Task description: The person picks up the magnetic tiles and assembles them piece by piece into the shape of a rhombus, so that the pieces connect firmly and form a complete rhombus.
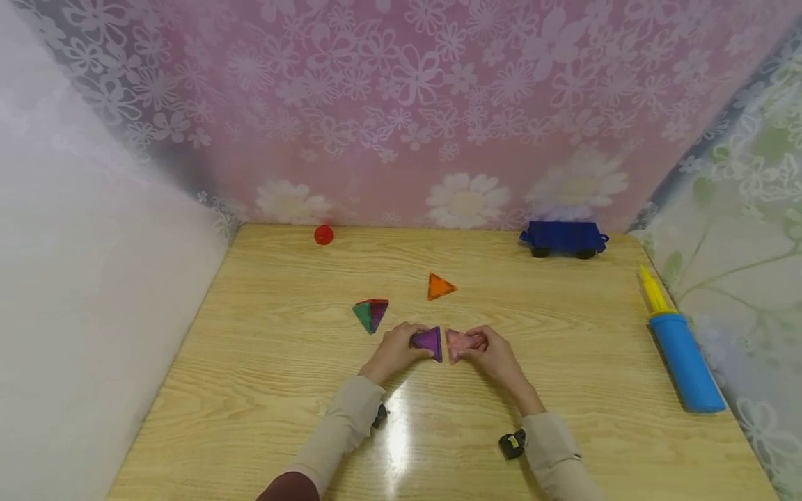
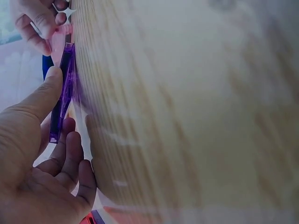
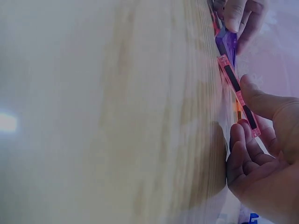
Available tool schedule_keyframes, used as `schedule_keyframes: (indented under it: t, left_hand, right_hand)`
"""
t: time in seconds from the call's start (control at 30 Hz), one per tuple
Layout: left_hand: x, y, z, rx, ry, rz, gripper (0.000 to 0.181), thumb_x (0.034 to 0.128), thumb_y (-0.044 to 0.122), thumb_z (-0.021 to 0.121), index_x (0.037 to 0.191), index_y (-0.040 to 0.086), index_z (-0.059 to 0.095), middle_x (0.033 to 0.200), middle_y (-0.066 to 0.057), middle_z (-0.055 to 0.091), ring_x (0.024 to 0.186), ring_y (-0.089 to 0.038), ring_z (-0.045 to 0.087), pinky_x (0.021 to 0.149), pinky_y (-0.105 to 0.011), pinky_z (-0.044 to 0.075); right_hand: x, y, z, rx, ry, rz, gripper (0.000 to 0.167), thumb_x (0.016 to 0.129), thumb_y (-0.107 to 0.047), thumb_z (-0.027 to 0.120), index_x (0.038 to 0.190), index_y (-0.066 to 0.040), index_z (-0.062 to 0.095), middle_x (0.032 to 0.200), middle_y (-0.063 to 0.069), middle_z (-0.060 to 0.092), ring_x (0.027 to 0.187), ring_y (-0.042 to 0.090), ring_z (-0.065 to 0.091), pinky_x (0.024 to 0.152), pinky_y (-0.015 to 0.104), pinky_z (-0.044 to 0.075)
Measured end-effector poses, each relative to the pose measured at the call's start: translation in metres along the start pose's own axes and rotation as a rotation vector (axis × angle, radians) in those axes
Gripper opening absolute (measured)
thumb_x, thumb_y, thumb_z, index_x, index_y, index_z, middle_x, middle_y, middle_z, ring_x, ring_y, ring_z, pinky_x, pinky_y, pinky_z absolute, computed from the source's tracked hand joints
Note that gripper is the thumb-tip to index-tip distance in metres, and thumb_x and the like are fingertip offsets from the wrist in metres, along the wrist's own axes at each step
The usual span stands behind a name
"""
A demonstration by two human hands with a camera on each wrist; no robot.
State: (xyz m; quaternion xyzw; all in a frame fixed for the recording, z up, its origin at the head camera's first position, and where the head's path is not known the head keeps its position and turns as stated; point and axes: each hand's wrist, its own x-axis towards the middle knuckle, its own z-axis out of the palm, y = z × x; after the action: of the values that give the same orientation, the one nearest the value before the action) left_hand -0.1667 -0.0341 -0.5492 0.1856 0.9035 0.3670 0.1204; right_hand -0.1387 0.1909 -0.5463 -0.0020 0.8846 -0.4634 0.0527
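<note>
Between thumb and fingers my left hand (image 1: 399, 349) (image 2: 42, 140) pinches a purple triangular tile (image 1: 429, 344) (image 2: 63, 93) (image 3: 227, 43). Facing it, my right hand (image 1: 497, 358) (image 3: 266, 126) pinches a pink triangular tile (image 1: 459, 344) (image 2: 59, 42) (image 3: 238, 95). In the head view a narrow gap separates the two tiles, their straight edges facing each other. Behind them an orange triangular tile (image 1: 441, 287) lies flat. Left of the hands stands a small pyramid-like shape (image 1: 371, 315) with green, red and purple sides.
A red ball-like object (image 1: 324, 235) sits at the table's back left. Near the back right edge is a dark blue wheeled toy wagon (image 1: 565, 238). A blue pump with a yellow nozzle (image 1: 687, 362) lies along the right side. Walls border the wooden table (image 1: 250, 390) at the back and sides.
</note>
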Motion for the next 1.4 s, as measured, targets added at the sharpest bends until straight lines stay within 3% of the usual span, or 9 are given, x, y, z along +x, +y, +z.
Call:
schedule_keyframes:
  t: [0.23, 0.43, 0.73, 0.97, 1.17, 1.4]
  left_hand:
    - [0.001, 0.002, 0.001, 0.011, -0.009, -0.001, 0.048, 0.0825, 0.032, 0.073, 0.125, 0.015, 0.061, 0.118, -0.005, 0.063, 0.108, -0.021, 0.056, 0.095, -0.043, 0.037]
    - [0.002, 0.002, 0.003, 0.02, 0.006, 0.0, 0.047, 0.0824, 0.033, 0.074, 0.124, 0.016, 0.062, 0.112, -0.004, 0.064, 0.101, -0.019, 0.057, 0.088, -0.038, 0.038]
    - [0.003, 0.004, -0.001, -0.063, -0.035, 0.01, 0.051, 0.0828, 0.027, 0.074, 0.128, 0.009, 0.059, 0.119, -0.008, 0.06, 0.109, -0.021, 0.054, 0.099, -0.039, 0.041]
    - [0.005, 0.005, -0.003, -0.104, -0.031, 0.046, 0.051, 0.0824, 0.025, 0.075, 0.127, 0.006, 0.06, 0.11, -0.007, 0.061, 0.095, -0.015, 0.052, 0.084, -0.028, 0.045]
    - [0.006, 0.005, -0.001, -0.114, -0.006, 0.073, 0.051, 0.0806, 0.024, 0.077, 0.125, 0.005, 0.061, 0.117, -0.009, 0.062, 0.11, -0.022, 0.054, 0.099, -0.036, 0.043]
    - [0.005, 0.008, -0.002, -0.124, -0.005, 0.084, 0.05, 0.0814, 0.022, 0.076, 0.126, 0.007, 0.06, 0.122, -0.01, 0.059, 0.114, -0.025, 0.049, 0.101, -0.039, 0.04]
  right_hand:
    - [0.002, -0.002, 0.007, -0.006, 0.019, -0.034, 0.035, 0.08, -0.009, 0.076, 0.109, 0.003, 0.061, 0.082, 0.01, 0.061, 0.07, 0.013, 0.051, 0.059, 0.02, 0.043]
    - [0.002, -0.004, 0.008, -0.013, 0.027, -0.038, 0.035, 0.08, -0.006, 0.075, 0.11, 0.004, 0.06, 0.084, 0.011, 0.06, 0.073, 0.015, 0.05, 0.06, 0.02, 0.041]
    - [0.002, -0.001, 0.01, -0.109, 0.006, -0.057, 0.043, 0.077, -0.009, 0.079, 0.114, 0.005, 0.062, 0.102, 0.016, 0.059, 0.083, 0.02, 0.051, 0.07, 0.028, 0.042]
    - [0.002, -0.001, 0.011, -0.128, -0.006, -0.075, 0.043, 0.078, -0.01, 0.078, 0.116, 0.005, 0.062, 0.101, 0.014, 0.057, 0.083, 0.02, 0.048, 0.071, 0.03, 0.041]
    - [0.003, 0.0, 0.013, -0.157, 0.004, -0.104, 0.043, 0.078, -0.011, 0.078, 0.115, 0.005, 0.063, 0.1, 0.014, 0.058, 0.084, 0.022, 0.048, 0.073, 0.033, 0.041]
    - [0.003, -0.001, 0.014, -0.157, 0.02, -0.133, 0.043, 0.077, -0.012, 0.078, 0.113, 0.005, 0.064, 0.104, 0.016, 0.059, 0.092, 0.028, 0.052, 0.079, 0.04, 0.044]
